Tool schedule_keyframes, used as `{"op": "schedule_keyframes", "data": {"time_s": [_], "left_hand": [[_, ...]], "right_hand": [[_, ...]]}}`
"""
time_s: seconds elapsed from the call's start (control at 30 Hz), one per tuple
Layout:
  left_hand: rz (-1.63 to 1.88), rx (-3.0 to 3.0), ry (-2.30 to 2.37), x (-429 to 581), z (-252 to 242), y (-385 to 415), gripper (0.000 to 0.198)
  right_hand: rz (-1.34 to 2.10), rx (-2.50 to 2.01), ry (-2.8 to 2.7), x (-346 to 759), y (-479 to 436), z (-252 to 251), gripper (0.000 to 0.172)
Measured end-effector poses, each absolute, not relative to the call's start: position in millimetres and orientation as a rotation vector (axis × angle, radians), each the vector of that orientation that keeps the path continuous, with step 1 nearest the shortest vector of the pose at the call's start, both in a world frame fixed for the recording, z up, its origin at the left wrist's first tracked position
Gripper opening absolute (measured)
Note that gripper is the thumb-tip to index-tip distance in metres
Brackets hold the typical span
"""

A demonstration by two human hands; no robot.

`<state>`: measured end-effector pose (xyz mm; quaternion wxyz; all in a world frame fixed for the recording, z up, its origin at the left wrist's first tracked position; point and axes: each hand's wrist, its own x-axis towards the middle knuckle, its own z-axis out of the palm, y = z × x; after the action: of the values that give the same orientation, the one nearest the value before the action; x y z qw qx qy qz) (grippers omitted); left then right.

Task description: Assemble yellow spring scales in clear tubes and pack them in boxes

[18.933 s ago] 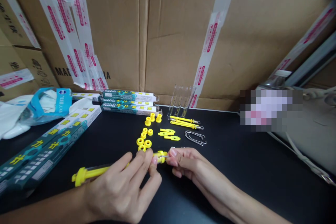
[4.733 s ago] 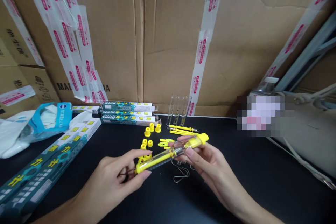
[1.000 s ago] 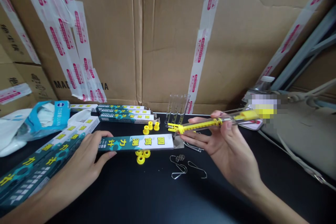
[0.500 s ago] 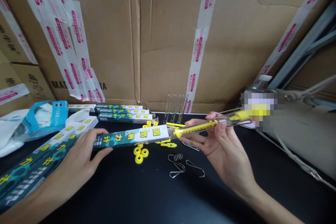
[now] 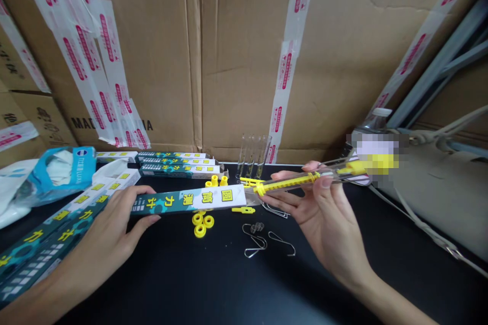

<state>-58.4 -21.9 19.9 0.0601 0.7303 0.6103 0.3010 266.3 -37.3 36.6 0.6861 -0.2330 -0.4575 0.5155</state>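
My left hand [image 5: 102, 228] is closed around a long, narrow green-and-white carton [image 5: 194, 199] with yellow Chinese lettering, held level above the table. Between the fingers of my right hand [image 5: 328, 213] is a tubular spring scale [image 5: 290, 184], a clear tube with yellow parts inside, and clear film seems to surround it. Its left end meets the carton's right end, where a clear flap shows. Below lie yellow rings [image 5: 200, 230], a yellow plug piece [image 5: 243, 209] and bent wire hooks [image 5: 256, 248]. Pixelation hides the scale's right end.
Several matching cartons [image 5: 179, 169] lie behind and at the left [image 5: 53, 228]. Clear tubes [image 5: 253, 155] stand at the back before a large cardboard box [image 5: 236, 61]. A blue tissue pack [image 5: 84, 167] lies left; a pale bag with straps [image 5: 450, 188] sits right.
The view has turned slightly, so the background sits a little further left. Carton and spring scale have shifted slightly right over the table, still end to end. Both hands keep their grip.
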Motion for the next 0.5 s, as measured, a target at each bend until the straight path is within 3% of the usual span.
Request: {"op": "schedule_keyframes", "data": {"time_s": [0.5], "left_hand": [[0.885,2.185,1.852,-57.9,18.9,-19.4,0.041]], "right_hand": [[1.263,-0.546,-1.101,259.9,-38.1,26.9,0.014]]}}
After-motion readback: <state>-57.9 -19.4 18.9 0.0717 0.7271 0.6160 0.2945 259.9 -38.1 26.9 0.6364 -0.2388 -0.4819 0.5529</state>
